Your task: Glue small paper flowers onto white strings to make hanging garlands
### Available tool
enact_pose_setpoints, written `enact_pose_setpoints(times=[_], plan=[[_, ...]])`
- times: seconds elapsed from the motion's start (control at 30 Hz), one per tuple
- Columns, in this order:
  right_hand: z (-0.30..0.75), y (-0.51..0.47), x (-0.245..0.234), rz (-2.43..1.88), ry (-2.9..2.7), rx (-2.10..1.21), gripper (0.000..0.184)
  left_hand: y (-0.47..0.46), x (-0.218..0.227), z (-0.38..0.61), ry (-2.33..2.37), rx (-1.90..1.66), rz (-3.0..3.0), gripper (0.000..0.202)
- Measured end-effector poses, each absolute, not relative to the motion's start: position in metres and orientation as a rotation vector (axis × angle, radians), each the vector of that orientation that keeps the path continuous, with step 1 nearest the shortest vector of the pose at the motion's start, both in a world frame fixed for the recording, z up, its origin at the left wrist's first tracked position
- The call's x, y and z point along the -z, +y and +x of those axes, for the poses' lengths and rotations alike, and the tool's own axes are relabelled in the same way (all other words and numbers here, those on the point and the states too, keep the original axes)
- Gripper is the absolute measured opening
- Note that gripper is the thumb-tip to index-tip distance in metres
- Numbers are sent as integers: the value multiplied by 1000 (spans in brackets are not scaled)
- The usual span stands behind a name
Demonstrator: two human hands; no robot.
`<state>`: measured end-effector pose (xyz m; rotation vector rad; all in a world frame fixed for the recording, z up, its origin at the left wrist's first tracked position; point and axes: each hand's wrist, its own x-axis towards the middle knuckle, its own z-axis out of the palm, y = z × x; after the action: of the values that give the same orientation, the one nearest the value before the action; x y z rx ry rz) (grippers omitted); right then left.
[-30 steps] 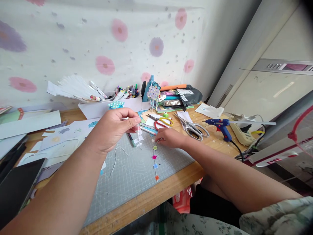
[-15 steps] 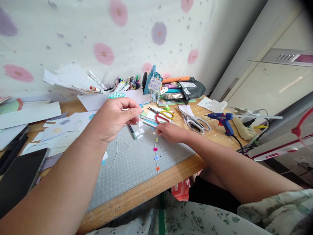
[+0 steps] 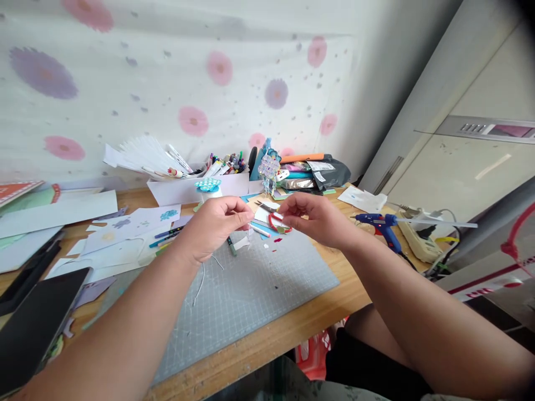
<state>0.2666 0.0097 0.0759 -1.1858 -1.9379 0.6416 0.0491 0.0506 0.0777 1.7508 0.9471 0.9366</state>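
Note:
Both hands are raised above the grey cutting mat. My left hand is closed in a pinch on a thin thread with small white paper pieces hanging under it. A short way to the right, my right hand is also pinched, thumb against fingertips, on the top of a string of small coloured flowers. The flowers dangle blurred just above the mat. The two pinches almost meet.
A loose white cord lies on the mat. Red-handled scissors show between my hands. A blue glue gun and a power strip are at the right. A white box of pens, scattered papers and a black tablet sit behind and left.
My right hand has lifted off the mat with the flower string and moved up toward my left hand. The left hand keeps its pinch on the white thread. The view has tilted.

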Motion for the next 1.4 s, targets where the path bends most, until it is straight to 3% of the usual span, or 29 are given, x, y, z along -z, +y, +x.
enact_pose_setpoints(times=[0.27, 0.87, 1.2, 1.4], plan=[[256, 4, -85, -1176, -1933, -529, 16, 42, -68, 60, 859, -798, 1619, 16], [299, -26, -113, -1332, -2234, -602, 16, 28, -81, 59, 684, -611, 1463, 14], [298, 36, -45, -1673, -2343, -539, 17, 45, -44, 71, 756, -489, 1370, 20], [301, 41, -45, -1681, -2237, -456, 15, 41, -52, 71, 739, -507, 1381, 20]])
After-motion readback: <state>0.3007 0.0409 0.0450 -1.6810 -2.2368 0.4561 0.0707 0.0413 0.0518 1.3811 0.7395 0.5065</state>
